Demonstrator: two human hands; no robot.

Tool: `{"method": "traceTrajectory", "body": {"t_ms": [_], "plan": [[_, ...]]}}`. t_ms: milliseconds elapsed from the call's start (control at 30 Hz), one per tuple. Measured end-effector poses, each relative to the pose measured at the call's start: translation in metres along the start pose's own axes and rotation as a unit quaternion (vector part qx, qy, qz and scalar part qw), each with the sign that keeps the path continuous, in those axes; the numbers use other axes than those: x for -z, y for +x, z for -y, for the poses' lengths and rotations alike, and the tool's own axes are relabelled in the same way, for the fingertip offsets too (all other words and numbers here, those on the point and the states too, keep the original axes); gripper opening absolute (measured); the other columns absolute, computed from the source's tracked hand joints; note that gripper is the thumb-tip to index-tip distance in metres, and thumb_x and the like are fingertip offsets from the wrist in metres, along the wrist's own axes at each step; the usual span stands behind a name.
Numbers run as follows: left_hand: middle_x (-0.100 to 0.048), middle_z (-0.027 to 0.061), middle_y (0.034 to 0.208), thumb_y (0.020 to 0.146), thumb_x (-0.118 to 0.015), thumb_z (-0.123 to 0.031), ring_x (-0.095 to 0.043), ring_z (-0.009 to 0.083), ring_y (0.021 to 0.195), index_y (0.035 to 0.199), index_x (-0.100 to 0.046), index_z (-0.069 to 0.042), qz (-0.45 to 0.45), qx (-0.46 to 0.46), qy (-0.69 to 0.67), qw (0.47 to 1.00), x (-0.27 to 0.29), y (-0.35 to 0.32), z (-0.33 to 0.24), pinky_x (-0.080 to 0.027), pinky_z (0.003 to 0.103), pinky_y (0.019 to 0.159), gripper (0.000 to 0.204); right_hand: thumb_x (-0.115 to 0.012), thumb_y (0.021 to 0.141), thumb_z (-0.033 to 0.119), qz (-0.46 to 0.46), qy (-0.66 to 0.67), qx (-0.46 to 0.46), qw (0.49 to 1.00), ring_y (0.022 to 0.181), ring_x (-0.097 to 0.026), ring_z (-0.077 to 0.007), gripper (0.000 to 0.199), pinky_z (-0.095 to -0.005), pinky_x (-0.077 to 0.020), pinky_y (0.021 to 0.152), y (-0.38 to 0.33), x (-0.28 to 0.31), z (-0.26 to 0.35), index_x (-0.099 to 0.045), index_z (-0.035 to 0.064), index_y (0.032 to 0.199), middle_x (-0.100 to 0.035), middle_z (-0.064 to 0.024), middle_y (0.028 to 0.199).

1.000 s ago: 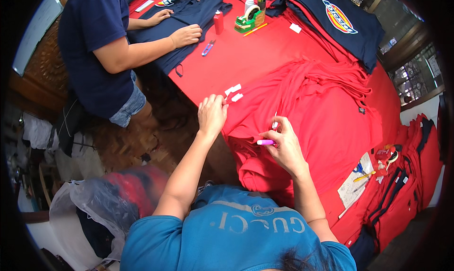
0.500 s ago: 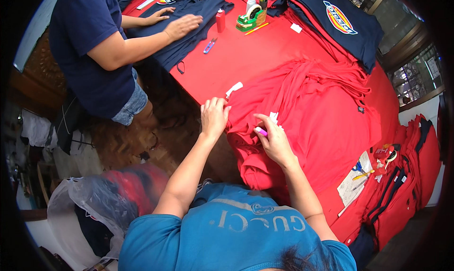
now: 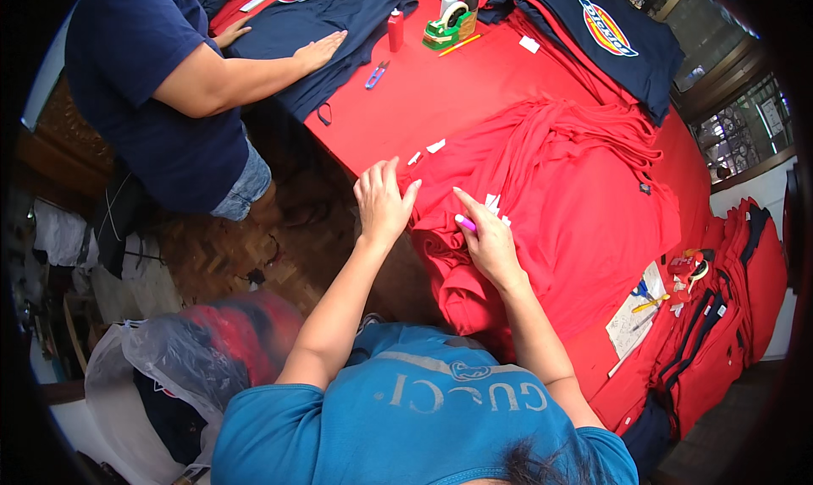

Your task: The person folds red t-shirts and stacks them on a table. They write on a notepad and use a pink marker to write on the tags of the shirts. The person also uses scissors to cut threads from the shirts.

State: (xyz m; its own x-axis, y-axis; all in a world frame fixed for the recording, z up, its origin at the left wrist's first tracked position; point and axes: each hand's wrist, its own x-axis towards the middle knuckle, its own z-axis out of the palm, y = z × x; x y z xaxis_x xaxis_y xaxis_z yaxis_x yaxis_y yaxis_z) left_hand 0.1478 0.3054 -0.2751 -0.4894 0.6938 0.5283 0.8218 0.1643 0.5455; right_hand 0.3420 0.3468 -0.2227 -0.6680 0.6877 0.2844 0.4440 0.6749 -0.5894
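A pile of red garments (image 3: 576, 206) lies heaped on the red-covered table in front of me. My left hand (image 3: 385, 201) is at the pile's left edge, fingers spread and thumb apart, with nothing in it. Over the pile's near left part, my right hand (image 3: 493, 248) is closed around a slim purple-handled tool (image 3: 465, 223); only its purple end shows, and its index finger points out. White labels (image 3: 493, 203) stick up from the cloth beside the right hand. Two small white labels (image 3: 435, 146) lie just beyond my left fingertips.
A co-worker (image 3: 152, 87) stands at the left, palms on a navy garment (image 3: 309, 32). Thread snips (image 3: 377, 75), a red bottle (image 3: 395, 30) and a green tape dispenser (image 3: 449, 28) stand or lie farther back. Folded red garments (image 3: 737, 316) are stacked right; a plastic bag (image 3: 182, 358) sits lower left.
My left fingers have spread wider, and the white labels past them now show as two pieces. My right hand has barely shifted. The co-worker's hands have slid left on the navy garment.
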Motion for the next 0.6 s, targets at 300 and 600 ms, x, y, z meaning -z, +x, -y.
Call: {"method": "traceTrajectory", "body": {"t_ms": [300,600], "plan": [[-0.062,0.0065,0.104,0.078,-0.071,-0.020,-0.054,0.0287,0.106,0.084,-0.065,-0.007,0.121,-0.117,-0.163,0.972,0.010,-0.005,-0.019,-0.037,0.044,0.096,0.015,-0.060,0.088,0.014,0.052,-0.087,-0.010,0.995,0.081,-0.062,-0.0311,0.042,-0.0434,-0.0484,0.068,0.011,0.000,0.014,-0.056,0.0127,0.130,-0.061,-0.0117,0.085],[-0.059,0.0142,0.098,0.085,-0.068,-0.016,-0.056,0.0311,0.102,0.094,-0.064,-0.006,0.114,-0.028,-0.113,0.987,-0.005,-0.002,0.013,-0.042,0.045,0.092,0.014,-0.061,0.085,0.011,0.008,-0.069,-0.050,0.996,0.087,-0.063,-0.0299,0.019,-0.0423,-0.0506,0.071,0.003,-0.011,0.008,-0.065,0.0070,0.103,-0.064,-0.0093,0.090]]}}
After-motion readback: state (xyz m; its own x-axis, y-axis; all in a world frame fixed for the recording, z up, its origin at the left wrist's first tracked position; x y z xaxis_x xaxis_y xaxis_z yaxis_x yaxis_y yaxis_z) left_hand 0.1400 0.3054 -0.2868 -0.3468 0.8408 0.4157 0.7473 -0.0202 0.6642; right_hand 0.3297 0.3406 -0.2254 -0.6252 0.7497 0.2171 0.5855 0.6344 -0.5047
